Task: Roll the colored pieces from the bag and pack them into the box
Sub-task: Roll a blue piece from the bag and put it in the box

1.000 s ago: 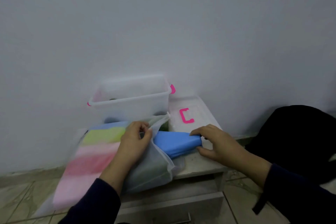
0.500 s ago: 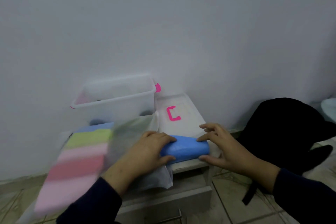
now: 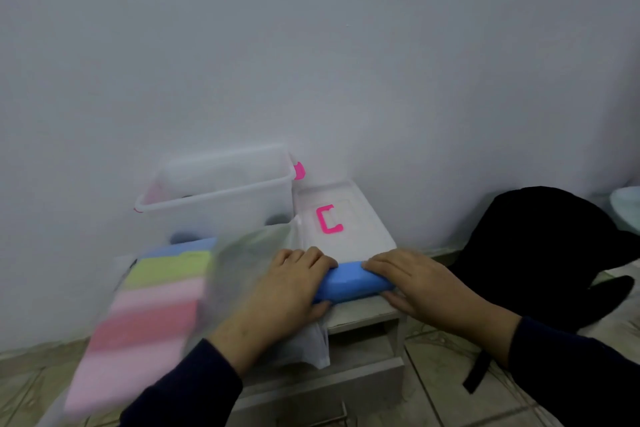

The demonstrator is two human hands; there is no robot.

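Rolling step in hand: blue piece (image 3: 349, 282) out of the bag, lying on the table (image 3: 363, 314) at its front edge, both hands on it. Landmark = blue piece. Left hand (image 3: 287, 291) at its left end, palm down, fingers (image 3: 311, 258) curled over the top, thumb under the near side, so clasping the piece. Right hand (image 3: 415, 282) at its right end, fingers (image 3: 384, 262) draped over the top, thumb tucked at the near edge, also clasping it. Piece looks partly rolled into a thick tube; how tight, cannot tell.

Left of the piece: translucent bag (image 3: 249, 270), blurred, with a stack of coloured pieces (image 3: 149, 315) (blue, green, pink, red) hanging off the table.

Behind the piece: white lid (image 3: 346, 236) with pink handle; behind-left, the clear box (image 3: 221, 194), open, contents unclear.

Next, likely: finish the roll, keep it pinched so it won't spring open, lift back-left into the box.
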